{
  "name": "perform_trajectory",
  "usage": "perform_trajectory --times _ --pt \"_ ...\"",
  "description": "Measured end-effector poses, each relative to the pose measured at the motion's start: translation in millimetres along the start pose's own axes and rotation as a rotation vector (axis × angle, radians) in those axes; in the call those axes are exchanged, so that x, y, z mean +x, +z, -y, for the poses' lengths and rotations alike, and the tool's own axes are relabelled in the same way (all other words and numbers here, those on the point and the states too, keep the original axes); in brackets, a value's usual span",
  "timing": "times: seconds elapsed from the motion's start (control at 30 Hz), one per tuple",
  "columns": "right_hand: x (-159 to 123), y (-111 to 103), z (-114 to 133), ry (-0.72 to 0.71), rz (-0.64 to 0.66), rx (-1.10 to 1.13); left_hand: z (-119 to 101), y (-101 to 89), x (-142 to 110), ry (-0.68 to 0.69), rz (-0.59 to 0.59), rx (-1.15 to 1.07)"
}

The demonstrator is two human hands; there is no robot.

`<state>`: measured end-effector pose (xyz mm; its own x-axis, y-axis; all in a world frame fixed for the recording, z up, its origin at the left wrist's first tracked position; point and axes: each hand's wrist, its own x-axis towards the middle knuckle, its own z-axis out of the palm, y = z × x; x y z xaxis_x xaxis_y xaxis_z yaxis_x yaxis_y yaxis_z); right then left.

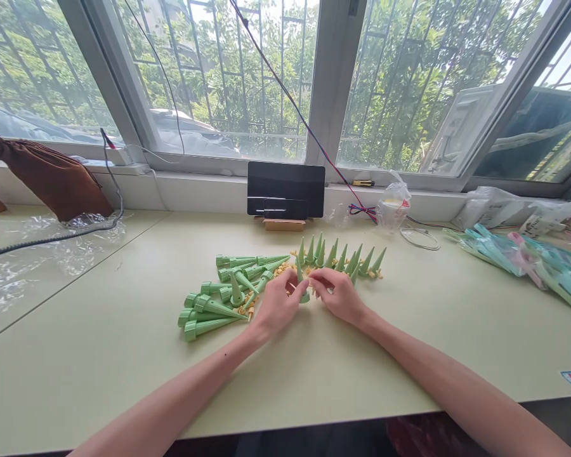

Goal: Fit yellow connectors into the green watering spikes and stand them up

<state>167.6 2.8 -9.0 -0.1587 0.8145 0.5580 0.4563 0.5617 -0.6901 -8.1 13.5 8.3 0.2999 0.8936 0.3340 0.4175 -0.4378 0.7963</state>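
Observation:
My left hand (280,299) is closed around a green plastic watering spike (300,271), which stands tip up with its wide cap near the table. Against the spike's right side, my right hand (339,294) pinches what looks like a small yellow plastic valve; the fingertips mostly cover it. Left of my hands lies a pile of green spikes (210,306), mostly on their sides, with one standing upright. Loose yellow valves (250,311) are scattered among them. Behind my right hand, several spikes (332,255) stand upright with yellow pieces at their bases.
A dark tablet (285,189) leans on a stand at the windowsill. Plastic bags (528,260) lie at the right, and a clear bag (394,204) sits near a coiled white cable (419,238). A brown pouch (52,181) and a black cable (66,235) are at the left.

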Motion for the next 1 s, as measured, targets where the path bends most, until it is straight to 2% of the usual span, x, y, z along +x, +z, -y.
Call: perform_trajectory --times 0.33,1.0 --pt "-0.1 -1.0 6.4 0.036 -0.027 0.104 -5.9 -1.7 -3.0 -0.124 0.069 -0.096" --pt "-1.4 -1.4 6.4 -0.028 0.027 0.082 -6.1 2.2 -3.9 -0.186 0.087 -0.226"
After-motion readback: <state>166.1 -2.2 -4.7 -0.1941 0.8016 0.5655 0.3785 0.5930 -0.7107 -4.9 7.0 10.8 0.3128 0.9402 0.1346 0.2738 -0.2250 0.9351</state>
